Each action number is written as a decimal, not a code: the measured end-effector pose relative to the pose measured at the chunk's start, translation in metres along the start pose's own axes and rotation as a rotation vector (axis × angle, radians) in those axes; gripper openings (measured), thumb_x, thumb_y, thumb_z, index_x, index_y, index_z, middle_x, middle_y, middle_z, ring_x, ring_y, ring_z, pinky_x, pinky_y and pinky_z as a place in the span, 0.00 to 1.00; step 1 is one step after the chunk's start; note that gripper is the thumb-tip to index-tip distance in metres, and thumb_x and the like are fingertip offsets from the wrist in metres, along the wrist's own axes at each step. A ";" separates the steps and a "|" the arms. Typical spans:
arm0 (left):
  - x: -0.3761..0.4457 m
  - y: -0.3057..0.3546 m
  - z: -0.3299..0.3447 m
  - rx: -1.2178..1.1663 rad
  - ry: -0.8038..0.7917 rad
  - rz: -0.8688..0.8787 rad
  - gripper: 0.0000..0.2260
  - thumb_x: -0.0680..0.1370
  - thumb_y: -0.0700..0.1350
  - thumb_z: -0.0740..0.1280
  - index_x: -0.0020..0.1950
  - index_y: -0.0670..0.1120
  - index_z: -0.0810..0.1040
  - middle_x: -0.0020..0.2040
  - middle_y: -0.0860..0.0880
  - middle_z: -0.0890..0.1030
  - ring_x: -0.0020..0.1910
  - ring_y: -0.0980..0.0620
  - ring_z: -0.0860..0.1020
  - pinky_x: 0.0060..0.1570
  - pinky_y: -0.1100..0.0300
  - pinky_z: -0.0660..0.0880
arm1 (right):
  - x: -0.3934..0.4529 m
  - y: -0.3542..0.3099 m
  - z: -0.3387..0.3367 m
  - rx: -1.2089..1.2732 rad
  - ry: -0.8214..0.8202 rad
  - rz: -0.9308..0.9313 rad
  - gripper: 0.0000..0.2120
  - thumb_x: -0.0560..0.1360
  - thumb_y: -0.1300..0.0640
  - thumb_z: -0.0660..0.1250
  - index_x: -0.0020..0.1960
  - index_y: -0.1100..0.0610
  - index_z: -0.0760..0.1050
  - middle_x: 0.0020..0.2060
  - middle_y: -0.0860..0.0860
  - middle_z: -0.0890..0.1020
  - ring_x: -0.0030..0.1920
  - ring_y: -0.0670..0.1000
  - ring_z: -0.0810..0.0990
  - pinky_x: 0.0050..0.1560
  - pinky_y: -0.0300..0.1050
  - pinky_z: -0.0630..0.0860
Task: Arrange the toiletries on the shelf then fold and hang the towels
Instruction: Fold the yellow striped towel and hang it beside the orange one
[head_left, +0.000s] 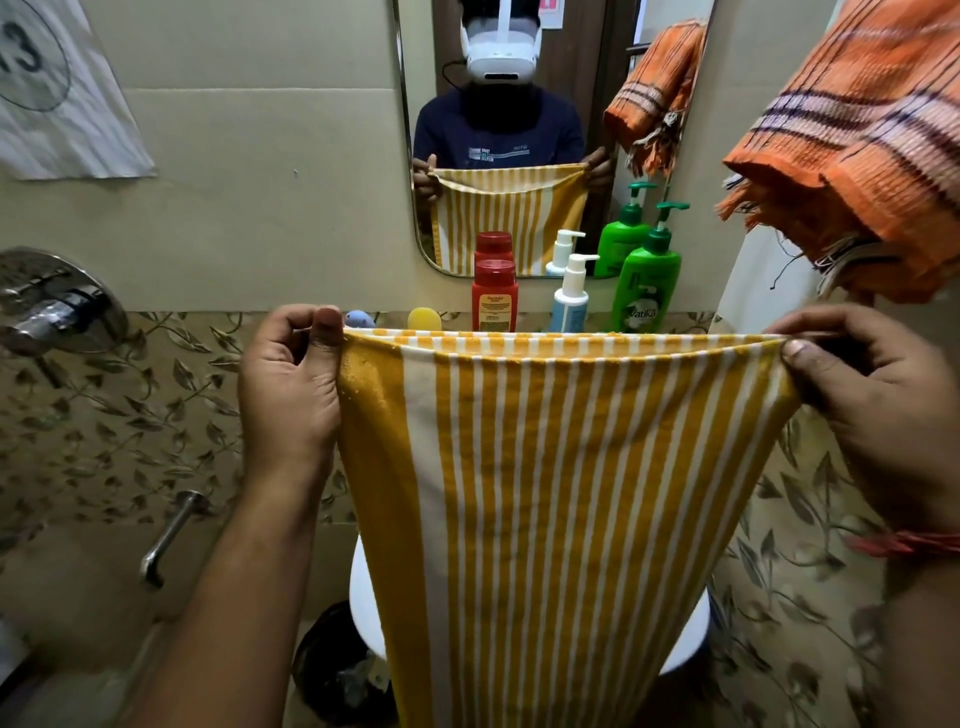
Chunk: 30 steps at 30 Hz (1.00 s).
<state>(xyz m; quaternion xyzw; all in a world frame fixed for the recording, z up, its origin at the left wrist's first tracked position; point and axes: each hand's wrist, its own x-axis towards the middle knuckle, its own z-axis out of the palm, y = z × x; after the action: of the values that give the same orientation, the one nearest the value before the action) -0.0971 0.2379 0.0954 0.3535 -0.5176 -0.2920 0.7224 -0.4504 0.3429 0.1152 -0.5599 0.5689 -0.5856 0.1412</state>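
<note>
Bathroom mirror (519, 130) ahead; left hand (291, 384), right hand (872, 405) each pinch-grip striped towel (561, 493) top corners, stretched taut.

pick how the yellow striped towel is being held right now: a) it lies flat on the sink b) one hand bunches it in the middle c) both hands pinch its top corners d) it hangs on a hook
c: the left hand and right hand each pinch a top corner of the yellow striped towel, which hangs down between them.
</note>
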 end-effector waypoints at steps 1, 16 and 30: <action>0.001 -0.001 -0.001 -0.022 -0.005 -0.020 0.05 0.82 0.42 0.65 0.47 0.50 0.76 0.36 0.62 0.84 0.35 0.65 0.80 0.33 0.71 0.74 | -0.001 -0.001 0.001 0.097 -0.016 0.016 0.15 0.80 0.66 0.61 0.49 0.48 0.81 0.41 0.47 0.81 0.43 0.47 0.80 0.44 0.39 0.82; 0.007 -0.011 -0.040 0.006 -0.427 -0.269 0.22 0.83 0.33 0.56 0.38 0.52 0.81 0.42 0.55 0.79 0.40 0.56 0.75 0.37 0.60 0.73 | -0.010 0.036 -0.024 0.631 -0.243 0.150 0.24 0.72 0.73 0.50 0.44 0.54 0.82 0.41 0.52 0.82 0.41 0.51 0.82 0.42 0.42 0.81; -0.038 0.012 0.041 0.269 -0.624 -0.210 0.15 0.83 0.39 0.62 0.60 0.56 0.82 0.59 0.57 0.79 0.65 0.60 0.74 0.69 0.51 0.72 | -0.006 -0.052 0.063 -0.160 -0.553 -0.317 0.06 0.77 0.61 0.68 0.50 0.51 0.81 0.49 0.44 0.77 0.53 0.45 0.78 0.50 0.38 0.77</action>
<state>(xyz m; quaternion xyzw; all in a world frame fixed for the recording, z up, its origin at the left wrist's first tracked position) -0.1469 0.2664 0.0938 0.3906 -0.7080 -0.3879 0.4423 -0.3731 0.3319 0.1376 -0.7886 0.4590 -0.3794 0.1530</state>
